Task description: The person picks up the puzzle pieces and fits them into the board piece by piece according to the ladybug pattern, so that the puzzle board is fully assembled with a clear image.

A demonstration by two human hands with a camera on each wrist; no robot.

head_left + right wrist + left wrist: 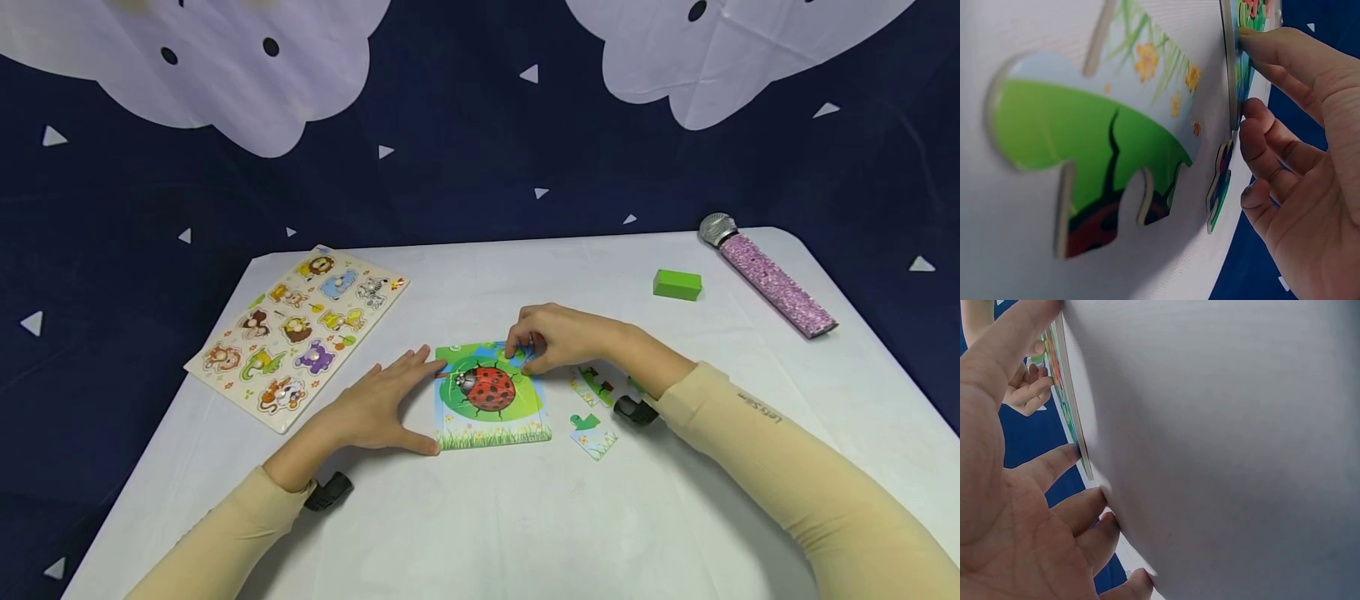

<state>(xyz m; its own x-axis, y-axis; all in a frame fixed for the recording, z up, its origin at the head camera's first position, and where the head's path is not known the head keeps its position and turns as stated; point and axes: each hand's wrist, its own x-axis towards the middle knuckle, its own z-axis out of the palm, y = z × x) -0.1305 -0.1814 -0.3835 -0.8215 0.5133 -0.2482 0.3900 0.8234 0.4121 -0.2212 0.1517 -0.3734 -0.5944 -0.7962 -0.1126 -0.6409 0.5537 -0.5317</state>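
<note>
A ladybug jigsaw puzzle (489,408) lies flat on the white table. My left hand (378,404) is spread along its left side, index fingertip and thumb right at the edge; the left wrist view shows the fingers (1054,469) extended. At the puzzle's upper right corner, my right hand (561,335) has thumb and index finger bent around a green and blue puzzle piece (517,358), partly hidden by the fingers. Close by lie loose pieces, among them a flowered piece (597,442) and a green one with dark red (1091,169).
An animal puzzle board (300,333) lies slanted at the left. Toward the back right are a green block (677,285) and a pink glittery microphone (776,283). Behind the table (465,533) hangs a dark blue cloth (465,108) with clouds and triangles.
</note>
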